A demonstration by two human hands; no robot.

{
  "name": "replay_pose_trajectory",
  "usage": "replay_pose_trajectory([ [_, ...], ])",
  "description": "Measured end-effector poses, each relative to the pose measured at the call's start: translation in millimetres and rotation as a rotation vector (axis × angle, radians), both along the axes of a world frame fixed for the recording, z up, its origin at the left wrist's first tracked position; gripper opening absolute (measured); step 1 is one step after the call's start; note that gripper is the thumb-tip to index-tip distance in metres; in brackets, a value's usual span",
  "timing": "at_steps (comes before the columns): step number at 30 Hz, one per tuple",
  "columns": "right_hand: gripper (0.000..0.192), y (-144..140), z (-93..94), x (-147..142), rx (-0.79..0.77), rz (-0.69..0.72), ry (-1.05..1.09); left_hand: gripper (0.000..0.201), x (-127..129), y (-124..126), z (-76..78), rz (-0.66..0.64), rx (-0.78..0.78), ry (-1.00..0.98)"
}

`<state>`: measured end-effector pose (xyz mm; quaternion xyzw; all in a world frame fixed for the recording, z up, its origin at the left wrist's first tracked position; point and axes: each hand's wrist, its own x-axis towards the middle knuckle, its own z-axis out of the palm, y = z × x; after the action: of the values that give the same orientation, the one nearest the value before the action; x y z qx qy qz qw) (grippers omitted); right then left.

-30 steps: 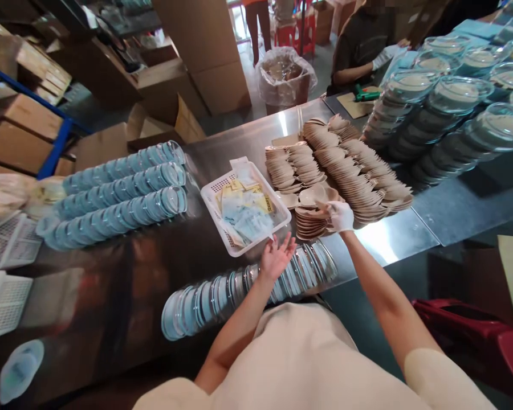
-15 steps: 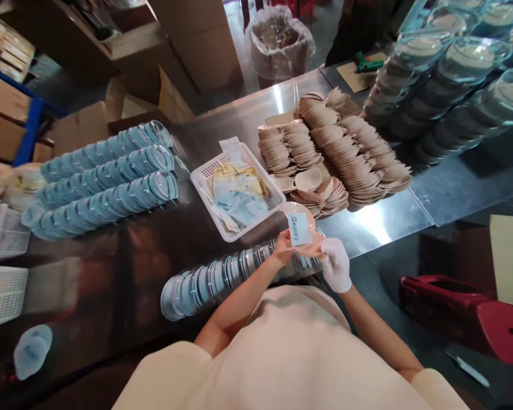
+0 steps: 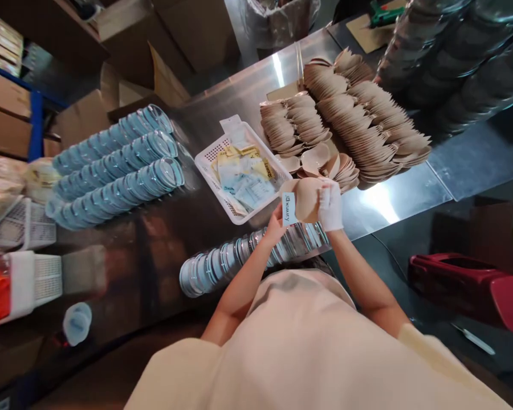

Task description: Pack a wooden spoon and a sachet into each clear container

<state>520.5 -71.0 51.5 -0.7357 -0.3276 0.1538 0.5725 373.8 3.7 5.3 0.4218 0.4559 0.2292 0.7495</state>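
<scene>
The beige shell-shaped piece [image 3: 308, 198] was held up just above the near edge of the steel table [image 3: 393, 208], between both hands. The right hand [image 3: 330, 206], in a white glove, was closed on its right side. The left hand [image 3: 276, 226], bare, pinched a small white label [image 3: 288, 208] against the piece's left edge, its fingers closed on the label.

Directly beneath the hands lay a row of clear round lids [image 3: 248, 256] on edge along the near rim of the table, running left. Just beyond the hands sat a white perforated basket [image 3: 216, 171] holding paper sachets [image 3: 245, 182], and to its right the overlapping rows of beige shell pieces [image 3: 359, 125], whose nearest loose ones lay just beyond the held piece. Right of those rows a bare strip of steel ran to the table's right edge, with open floor and a red stool [image 3: 465, 282] below.

Far left lay three rows of blue-tinted lids [image 3: 115, 165]; between them and the near lids the dark tabletop was open. At the left edge stood more white baskets [image 3: 34, 276], and a single small cup [image 3: 77, 323] lay near the front. Stacks of clear-lidded containers [image 3: 453, 51] filled the far right.
</scene>
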Motion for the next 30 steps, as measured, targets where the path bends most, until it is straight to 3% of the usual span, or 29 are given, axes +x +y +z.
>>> replay_pose_trajectory([
  [3,0.05,16.9,-20.9,1.5,-0.134,0.247,0.341,0.049,-7.0,2.1,0.2,-0.018,0.174,0.137],
  [6,0.069,7.5,-34.3,-12.1,-0.073,0.463,0.519,0.036,-14.3,4.4,-1.3,-0.036,0.322,0.228],
  [8,0.08,-8.0,-39.6,-20.5,-0.034,0.42,0.566,0.023,-21.1,2.9,-2.2,-0.074,0.345,0.215],
  [10,0.082,-27.9,-43.8,-23.0,-0.064,0.271,0.571,0.022,-30.0,-0.4,-2.7,-0.084,0.342,0.182],
  [12,0.081,-51.9,-46.7,-21.0,-0.15,0.137,0.472,0.031,-41.0,-2.7,-3.8,-0.108,0.355,0.155],
  [14,0.078,-77.7,-47.2,-21.0,-0.261,0.085,0.277,0.04,-53.1,-2.5,-7.3,-0.213,0.38,0.125],
  [18,0.067,-106.1,-38.7,-48.5,-0.549,0.183,-0.092,0.074,-70.4,2.5,-22.2,-0.554,0.424,0.121],
  [22,0.055,-77.7,-26.3,-89.4,-0.937,0.306,-0.308,0.083,-72.1,6.5,-33.4,-0.629,0.402,0.138],
  [24,0.05,-58.1,-23.0,-98.8,-1.045,0.353,-0.349,0.084,-70.7,7.9,-34.0,-0.623,0.369,0.127],
  [30,0.036,-45.3,-32.3,-109.6,-1.0,0.426,-0.374,0.08,-71.4,8.5,-32.4,-0.592,0.319,0.14],
])
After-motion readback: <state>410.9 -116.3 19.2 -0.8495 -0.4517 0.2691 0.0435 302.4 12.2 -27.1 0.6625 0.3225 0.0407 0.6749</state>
